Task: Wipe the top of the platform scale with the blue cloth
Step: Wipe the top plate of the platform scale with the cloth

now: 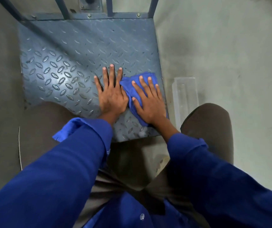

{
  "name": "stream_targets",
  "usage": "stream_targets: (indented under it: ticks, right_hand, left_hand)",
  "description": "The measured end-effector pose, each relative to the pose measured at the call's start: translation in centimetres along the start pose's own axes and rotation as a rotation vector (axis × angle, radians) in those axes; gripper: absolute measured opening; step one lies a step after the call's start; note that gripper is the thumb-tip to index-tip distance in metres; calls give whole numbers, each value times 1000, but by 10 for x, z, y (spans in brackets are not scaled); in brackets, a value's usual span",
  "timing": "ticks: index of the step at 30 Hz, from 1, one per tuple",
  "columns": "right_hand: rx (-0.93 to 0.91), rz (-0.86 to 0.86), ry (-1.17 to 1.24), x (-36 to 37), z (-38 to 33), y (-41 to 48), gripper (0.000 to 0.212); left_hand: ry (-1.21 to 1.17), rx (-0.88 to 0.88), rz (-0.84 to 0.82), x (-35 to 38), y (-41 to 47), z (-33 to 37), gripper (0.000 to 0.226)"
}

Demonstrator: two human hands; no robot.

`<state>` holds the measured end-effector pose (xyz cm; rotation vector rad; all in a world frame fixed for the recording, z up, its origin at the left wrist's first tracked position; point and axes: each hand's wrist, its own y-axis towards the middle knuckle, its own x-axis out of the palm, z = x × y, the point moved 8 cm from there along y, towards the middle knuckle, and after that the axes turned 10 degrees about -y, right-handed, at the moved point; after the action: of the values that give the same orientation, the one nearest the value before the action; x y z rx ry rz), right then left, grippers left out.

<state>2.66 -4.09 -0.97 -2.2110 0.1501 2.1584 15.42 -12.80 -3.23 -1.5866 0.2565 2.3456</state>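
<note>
The platform scale (76,51) is a grey-blue plate of raised tread pattern lying on the floor in front of me. The blue cloth (128,86) lies crumpled near the plate's right edge. My right hand (148,101) presses flat on the cloth with straight, spread fingers. My left hand (111,94) rests flat on the bare plate just to the left of the cloth, fingers straight, its thumb side touching the cloth's edge. Part of the cloth is hidden under my right palm.
Grey metal uprights (63,7) rise from the scale's far edge. A clear plastic piece (185,94) lies on the concrete floor right of the plate. My knees (211,125) flank the near edge, and a thin wire (19,145) runs at the left.
</note>
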Motion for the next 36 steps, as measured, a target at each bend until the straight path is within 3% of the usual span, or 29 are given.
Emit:
stream_targets:
  ticks: [6, 13, 17, 20, 25, 28, 36]
  right_hand:
    - [-20, 56, -19, -4, 25, 65, 62]
    - [199, -14, -22, 0, 59, 149, 67]
    - [-182, 40, -57, -4, 19, 97, 62]
    - [-301, 50, -82, -3, 26, 97, 62]
    - [-146, 73, -39, -2, 70, 187, 63]
    - [-153, 152, -40, 5, 83, 224, 61]
    - [-69, 30, -30, 8, 67, 210, 79]
  left_hand:
    - [-23, 6, 16, -1, 3, 2, 59]
    - [-50, 15, 28, -5, 3, 4, 61]
    - [-34, 0, 5, -5, 3, 3, 58]
    - [-23, -4, 0, -6, 2, 4, 59]
    - [-40, -21, -6, -4, 1, 3, 62]
    - [-23, -22, 10, -2, 2, 2, 62]
    - [-29, -69, 48, 0, 56, -1, 63]
